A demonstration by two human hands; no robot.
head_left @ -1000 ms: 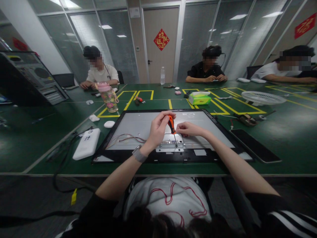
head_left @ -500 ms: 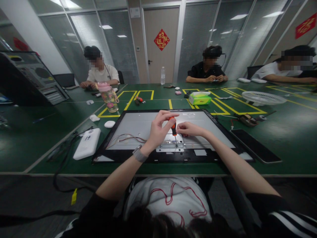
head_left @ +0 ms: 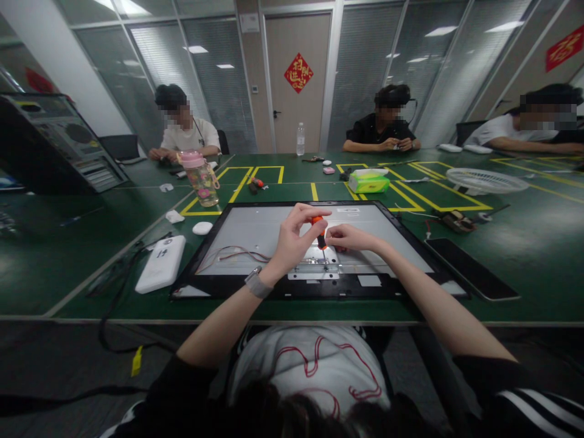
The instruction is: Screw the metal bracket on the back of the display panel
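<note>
An orange-and-black screwdriver (head_left: pixel 322 234) stands nearly upright, its tip down on a metal bracket (head_left: pixel 314 271) at the near edge of a flat display panel (head_left: pixel 255 222). My left hand (head_left: pixel 296 234) is closed around the top of its handle, thumb and index finger at the orange end. My right hand (head_left: pixel 349 237) has its fingers curled together right beside the lower handle. Whether those fingertips pinch the handle or something small is hidden. Thin coloured wires (head_left: pixel 232 249) run across the panel's grey back to the left of the bracket.
A white power bank (head_left: pixel 160 264) and round white case (head_left: pixel 202 228) lie left of the panel, a black phone (head_left: pixel 469 267) right. Beyond stand a pink-lidded bottle (head_left: pixel 198 179), green tissue pack (head_left: pixel 368 181) and white fan grille (head_left: pixel 486 180). Several people sit across the table.
The screwdriver handle tilts very slightly differently under my left hand. Both hands stay in nearly the same place on the panel.
</note>
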